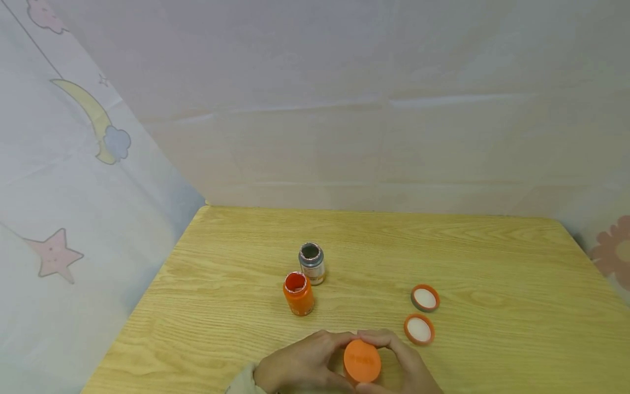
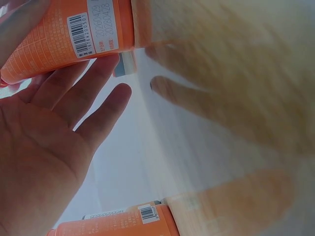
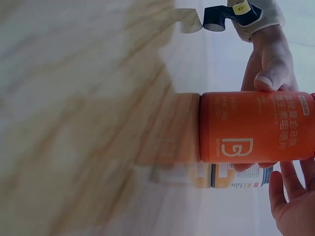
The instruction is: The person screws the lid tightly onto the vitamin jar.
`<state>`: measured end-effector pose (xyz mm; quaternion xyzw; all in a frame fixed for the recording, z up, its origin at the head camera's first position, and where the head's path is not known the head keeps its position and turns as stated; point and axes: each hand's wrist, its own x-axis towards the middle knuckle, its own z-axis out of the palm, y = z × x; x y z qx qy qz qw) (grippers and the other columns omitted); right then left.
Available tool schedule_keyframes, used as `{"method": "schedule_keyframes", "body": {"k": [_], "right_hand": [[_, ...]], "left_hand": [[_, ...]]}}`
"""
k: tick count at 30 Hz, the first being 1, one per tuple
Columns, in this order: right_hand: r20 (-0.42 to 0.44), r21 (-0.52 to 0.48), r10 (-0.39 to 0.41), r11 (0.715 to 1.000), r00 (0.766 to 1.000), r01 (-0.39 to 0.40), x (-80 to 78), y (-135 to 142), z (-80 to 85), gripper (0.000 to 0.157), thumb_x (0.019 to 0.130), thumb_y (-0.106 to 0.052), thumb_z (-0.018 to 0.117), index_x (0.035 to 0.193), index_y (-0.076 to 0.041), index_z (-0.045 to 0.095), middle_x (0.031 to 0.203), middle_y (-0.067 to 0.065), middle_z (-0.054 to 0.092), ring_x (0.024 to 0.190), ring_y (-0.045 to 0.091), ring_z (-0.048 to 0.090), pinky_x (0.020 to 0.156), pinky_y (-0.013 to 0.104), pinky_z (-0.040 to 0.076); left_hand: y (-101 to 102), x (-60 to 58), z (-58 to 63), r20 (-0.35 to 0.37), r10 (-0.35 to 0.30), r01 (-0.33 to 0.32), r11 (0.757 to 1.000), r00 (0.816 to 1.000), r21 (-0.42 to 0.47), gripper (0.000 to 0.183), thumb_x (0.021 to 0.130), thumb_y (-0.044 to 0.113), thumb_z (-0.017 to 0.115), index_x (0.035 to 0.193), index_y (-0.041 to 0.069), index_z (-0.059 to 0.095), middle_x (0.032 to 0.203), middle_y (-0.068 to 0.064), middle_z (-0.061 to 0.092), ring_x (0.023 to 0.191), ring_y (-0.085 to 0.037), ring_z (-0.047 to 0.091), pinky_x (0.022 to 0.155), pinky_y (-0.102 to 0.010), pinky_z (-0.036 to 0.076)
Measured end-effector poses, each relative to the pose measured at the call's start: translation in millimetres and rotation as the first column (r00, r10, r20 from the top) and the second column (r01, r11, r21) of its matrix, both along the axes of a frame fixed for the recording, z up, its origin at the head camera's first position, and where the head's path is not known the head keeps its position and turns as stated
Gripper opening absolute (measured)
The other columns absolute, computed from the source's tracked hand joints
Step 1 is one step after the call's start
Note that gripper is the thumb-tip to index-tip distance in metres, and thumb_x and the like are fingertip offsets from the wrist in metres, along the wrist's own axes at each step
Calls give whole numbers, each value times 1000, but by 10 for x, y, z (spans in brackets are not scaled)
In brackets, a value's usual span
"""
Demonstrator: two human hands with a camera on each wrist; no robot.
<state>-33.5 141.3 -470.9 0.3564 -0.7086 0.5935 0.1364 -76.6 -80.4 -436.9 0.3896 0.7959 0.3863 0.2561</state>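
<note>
An orange vitamin bottle (image 3: 251, 128) with an orange lid (image 1: 362, 361) stands upright near the front of the table, between both hands. My left hand (image 1: 300, 362) grips its body, thumb on one side and fingers round the other. On the opposite side, my right hand (image 1: 406, 364) has its thumb and forefinger curled round the lid. In the right wrist view the lid end runs out of frame, so the right fingertips are partly hidden. Beyond the left hand stand a lidless orange bottle (image 1: 300, 302) and a lidless grey-and-white bottle (image 1: 315, 272).
Two lids lie with their white liners up to the right of the bottles: an orange lid (image 1: 419, 329) and, just behind it, a grey-and-orange lid (image 1: 425, 298). The wooden table (image 1: 492, 257) meets a pale cloth backdrop (image 1: 374, 137) at its back edge.
</note>
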Motion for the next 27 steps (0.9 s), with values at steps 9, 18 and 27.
{"method": "schedule_keyframes", "body": {"k": [9, 18, 27], "right_hand": [[37, 32, -39, 999, 999, 38, -20, -11, 30, 75, 63, -3, 91, 128, 1, 54, 123, 3, 65, 111, 6, 59, 95, 15, 44], [-90, 79, 37, 996, 995, -30, -34, 47, 3, 72, 74, -4, 84, 136, 9, 50, 134, 12, 61, 127, 9, 54, 109, 13, 35], [-28, -44, 18, 999, 999, -19, -28, -20, -29, 71, 64, 1, 90, 125, 8, 54, 121, 13, 64, 115, 13, 60, 103, 15, 41]], "left_hand": [[10, -16, -11, -74, -16, 14, 999, 997, -29, 54, 89, 31, 75, 138, 26, 52, 123, 21, 63, 104, 11, 55, 92, -14, 47], [-2, -22, -17, -89, -36, 36, 999, 995, -6, 57, 90, 32, 74, 141, 26, 49, 123, 20, 64, 104, 11, 55, 93, -13, 47], [9, -7, -9, -25, 6, -7, 1000, 1000, -21, 51, 89, 32, 75, 135, 30, 54, 120, 23, 63, 101, 11, 55, 90, -14, 47]]}}
